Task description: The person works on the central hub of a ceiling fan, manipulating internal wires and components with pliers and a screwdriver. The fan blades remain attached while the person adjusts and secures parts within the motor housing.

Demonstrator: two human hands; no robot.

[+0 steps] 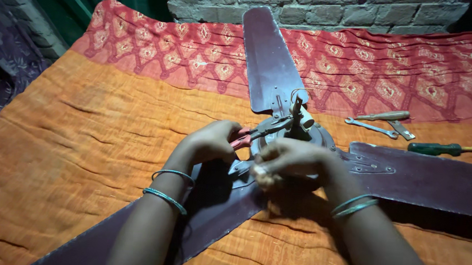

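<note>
fan (296,136) on cloth (82,139), tools (381,125) right.

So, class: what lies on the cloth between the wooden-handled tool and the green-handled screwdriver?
In the head view, a spanner lies between the wooden-handled tool and green-handled screwdriver.

Under both hands, the ceiling fan (301,136) shows 3 dark maroon blades and a dull grey metal hub. The pliers (246,137) in the left hand (211,142) have red grips. Each wrist wears 2 pale teal bangles (170,186). Around the hands the cloth (72,139) is orange; beyond them it turns red with a pale diamond pattern. Right of the right hand (291,160) lie a green-handled screwdriver (442,148), a silver wrench (371,127) and a brown-handled tool (387,117). The brick wall (309,6) is grey.
</note>
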